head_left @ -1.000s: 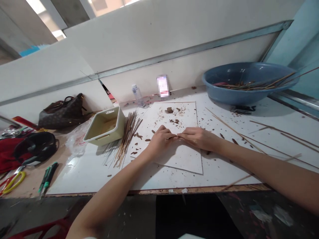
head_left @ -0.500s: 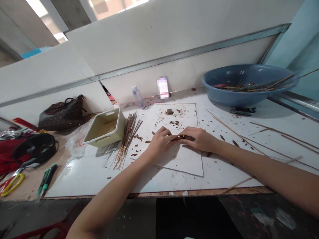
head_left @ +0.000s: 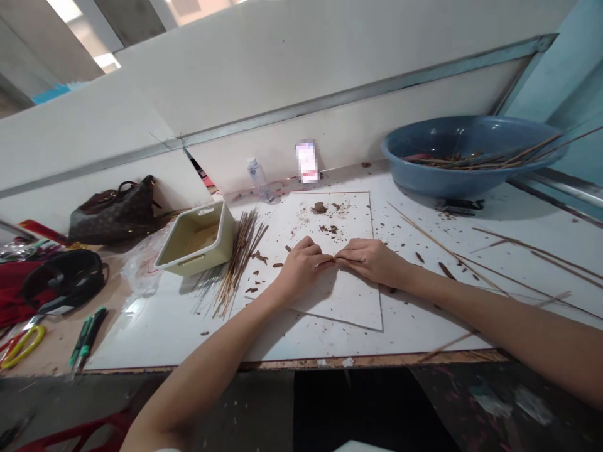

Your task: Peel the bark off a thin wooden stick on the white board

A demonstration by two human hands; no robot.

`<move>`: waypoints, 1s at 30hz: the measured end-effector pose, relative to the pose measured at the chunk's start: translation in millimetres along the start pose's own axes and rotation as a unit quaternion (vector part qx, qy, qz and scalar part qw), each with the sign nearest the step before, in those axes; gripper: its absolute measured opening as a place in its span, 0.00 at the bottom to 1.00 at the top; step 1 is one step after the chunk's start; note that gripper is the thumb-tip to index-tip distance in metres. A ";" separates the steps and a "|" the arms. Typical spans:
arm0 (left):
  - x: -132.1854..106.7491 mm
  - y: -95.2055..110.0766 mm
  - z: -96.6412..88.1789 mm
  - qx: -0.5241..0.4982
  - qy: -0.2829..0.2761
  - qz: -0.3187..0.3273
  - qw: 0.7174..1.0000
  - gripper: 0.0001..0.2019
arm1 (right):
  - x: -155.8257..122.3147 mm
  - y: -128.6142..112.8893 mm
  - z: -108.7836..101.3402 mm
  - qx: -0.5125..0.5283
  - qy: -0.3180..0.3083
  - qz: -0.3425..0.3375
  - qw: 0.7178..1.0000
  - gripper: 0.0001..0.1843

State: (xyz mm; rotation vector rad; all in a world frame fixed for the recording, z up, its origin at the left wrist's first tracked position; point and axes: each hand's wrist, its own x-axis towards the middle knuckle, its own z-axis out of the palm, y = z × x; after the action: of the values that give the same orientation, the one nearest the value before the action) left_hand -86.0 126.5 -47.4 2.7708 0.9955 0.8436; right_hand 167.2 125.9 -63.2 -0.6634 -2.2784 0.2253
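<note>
Both hands are low over a white board (head_left: 339, 295), fingertips meeting near its middle. My left hand (head_left: 301, 267) is closed in a pinch, thumb and fingers pressed together. Facing it, my right hand (head_left: 372, 260) has its fingers closed and bent inward. Between them they grip a piece of brown clay, now almost wholly covered by the fingers. Farther back on the board lie a small lump of brown clay (head_left: 320, 208) and some brown crumbs (head_left: 330, 229).
Left of the board are thin sticks (head_left: 241, 257), a pale yellow basket (head_left: 188, 262), a handbag (head_left: 115, 213), yellow-handled scissors (head_left: 26, 346) and cutters (head_left: 87, 339). A clear bottle (head_left: 259, 179) stands behind. At right, a blue basin (head_left: 438, 179) holds sticks; long sticks (head_left: 527, 279) lie before it.
The fingers have closed in over the brown clay, which showed between them earlier and is now mostly hidden. The hands stay at the same spot on the board; the view has shifted slightly.
</note>
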 end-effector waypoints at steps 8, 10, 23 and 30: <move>2.0 -6.1 -2.5 0.029 -0.010 0.030 0.999 0.14 | -0.1 4.5 -2.6 -0.042 -0.004 -0.051 0.998 0.15; 1.8 -4.4 -2.1 0.030 -0.006 0.029 0.999 0.14 | -1.4 4.7 -2.3 -0.045 -0.002 -0.057 0.997 0.14; 5.6 2.2 -11.4 0.030 -0.026 0.037 0.999 0.16 | -1.4 5.3 -5.5 -0.088 -0.035 -0.100 0.990 0.13; 3.3 0.5 -3.6 0.030 -0.021 0.031 0.999 0.11 | 0.0 -2.9 -2.2 -0.085 -0.031 -0.086 0.992 0.14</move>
State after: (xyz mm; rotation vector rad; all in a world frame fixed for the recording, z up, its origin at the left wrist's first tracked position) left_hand -85.6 127.7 -42.7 2.8703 0.9484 0.7736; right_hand 167.5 123.3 -60.6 -0.5474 -2.4181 -0.0316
